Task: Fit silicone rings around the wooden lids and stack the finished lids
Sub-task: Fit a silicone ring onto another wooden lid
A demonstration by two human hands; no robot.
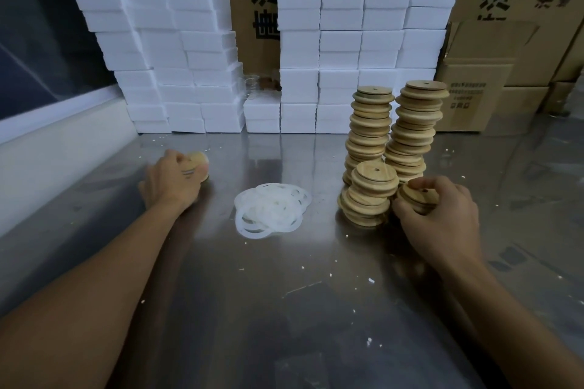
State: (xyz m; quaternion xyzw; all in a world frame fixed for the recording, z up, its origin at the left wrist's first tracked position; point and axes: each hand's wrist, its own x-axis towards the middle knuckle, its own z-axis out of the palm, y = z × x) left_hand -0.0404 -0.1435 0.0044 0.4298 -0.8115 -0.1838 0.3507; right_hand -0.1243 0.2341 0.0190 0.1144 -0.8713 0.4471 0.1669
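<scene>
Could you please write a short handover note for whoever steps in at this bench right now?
Left hand: grips one wooden lid at the table's left; whether it carries a ring cannot be told.
Right hand: holds the top lid of a low pile beside the stacks.
Silicone rings: loose heap, centre of the steel table.
Lids: two tall stacks and a short stack at right; ringed or bare cannot be told.
Left: keep fitting rings and stacking.
</scene>
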